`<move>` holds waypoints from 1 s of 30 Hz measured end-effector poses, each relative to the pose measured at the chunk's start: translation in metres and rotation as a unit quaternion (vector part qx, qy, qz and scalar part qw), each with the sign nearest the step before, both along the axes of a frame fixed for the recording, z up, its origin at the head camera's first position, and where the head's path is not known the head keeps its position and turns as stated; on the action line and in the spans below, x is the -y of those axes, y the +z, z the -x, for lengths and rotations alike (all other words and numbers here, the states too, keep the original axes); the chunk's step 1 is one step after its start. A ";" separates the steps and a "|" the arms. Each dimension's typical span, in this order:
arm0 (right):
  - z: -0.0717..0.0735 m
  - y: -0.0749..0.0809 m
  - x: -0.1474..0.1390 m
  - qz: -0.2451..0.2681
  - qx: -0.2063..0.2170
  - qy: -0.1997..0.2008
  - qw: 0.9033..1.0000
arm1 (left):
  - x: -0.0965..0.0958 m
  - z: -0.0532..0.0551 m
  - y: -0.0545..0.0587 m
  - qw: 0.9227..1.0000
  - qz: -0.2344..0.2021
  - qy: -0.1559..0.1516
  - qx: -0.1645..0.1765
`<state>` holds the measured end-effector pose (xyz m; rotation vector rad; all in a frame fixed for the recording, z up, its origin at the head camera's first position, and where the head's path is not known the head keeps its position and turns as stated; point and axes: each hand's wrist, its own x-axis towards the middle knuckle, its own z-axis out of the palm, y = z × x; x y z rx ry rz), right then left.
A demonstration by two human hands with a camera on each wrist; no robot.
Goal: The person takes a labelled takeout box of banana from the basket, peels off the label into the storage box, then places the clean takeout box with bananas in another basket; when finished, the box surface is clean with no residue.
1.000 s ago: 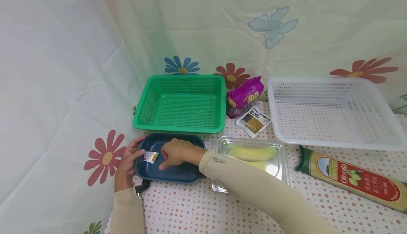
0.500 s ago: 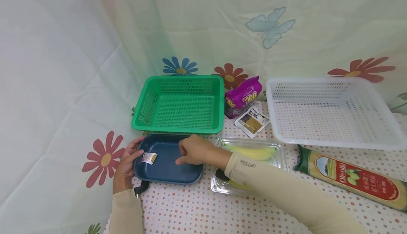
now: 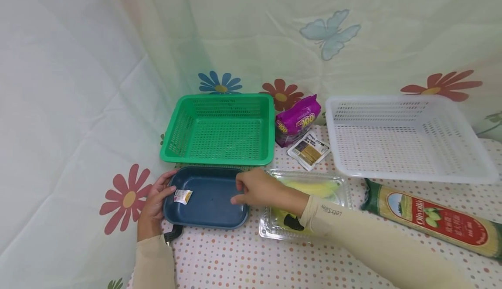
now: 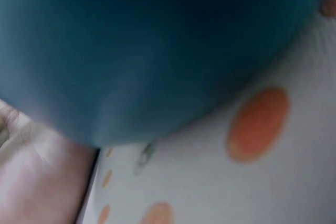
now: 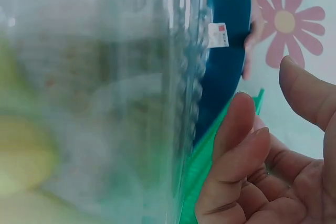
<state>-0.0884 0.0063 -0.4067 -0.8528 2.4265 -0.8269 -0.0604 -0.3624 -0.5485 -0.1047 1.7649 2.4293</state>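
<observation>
A dark blue oblong tray lies at the front left of the table, with a small white-and-yellow wrapped packet inside its left end. My left hand grips the tray's left end, thumb over the rim near the packet and fingers along the outer side. In the left wrist view the tray's outer wall fills the upper part. My right hand is at the tray's right rim, with loosely bent fingers and nothing between them. Beneath the right wrist sits a clear plastic box containing bananas.
Behind the tray stands a green perforated basket; a white one stands at the right. Between them are a purple bag and a flat white-and-brown pouch. A spaghetti pack lies front right.
My right hand has drawn back to the right, from above the middle of the tray to its right rim. The left hand keeps its grip, and the packet stays in the left end.
</observation>
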 end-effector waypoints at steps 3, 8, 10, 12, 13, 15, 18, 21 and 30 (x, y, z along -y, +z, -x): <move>0.000 0.004 -0.013 0.003 0.001 -0.013 1.000 | 0.000 0.000 0.001 1.000 0.006 -0.003 0.002; 0.001 0.008 -0.036 0.004 -0.015 -0.029 0.999 | 0.001 0.001 0.006 1.000 0.006 -0.014 0.010; 0.002 0.009 -0.045 0.002 -0.022 -0.033 0.999 | 0.002 0.001 0.007 1.000 0.008 -0.024 0.008; 0.003 0.009 -0.055 0.002 -0.024 -0.039 0.999 | 0.004 0.001 0.010 0.999 0.018 -0.037 0.001; 0.003 0.010 -0.059 0.003 -0.024 -0.042 0.999 | 0.004 0.001 0.011 0.999 0.027 -0.043 -0.006; 0.003 0.009 -0.070 0.006 -0.024 -0.049 0.998 | 0.006 0.001 0.016 0.997 0.044 -0.056 -0.022; 0.003 0.008 -0.084 0.009 -0.023 -0.061 0.998 | 0.010 -0.001 0.026 0.992 0.097 -0.065 -0.049; 0.002 0.006 -0.099 0.007 -0.020 -0.076 0.997 | 0.010 -0.002 0.039 0.981 0.167 -0.068 -0.079; -0.004 0.005 -0.134 0.009 -0.026 -0.117 0.993 | -0.012 -0.010 0.094 0.923 0.354 -0.070 -0.135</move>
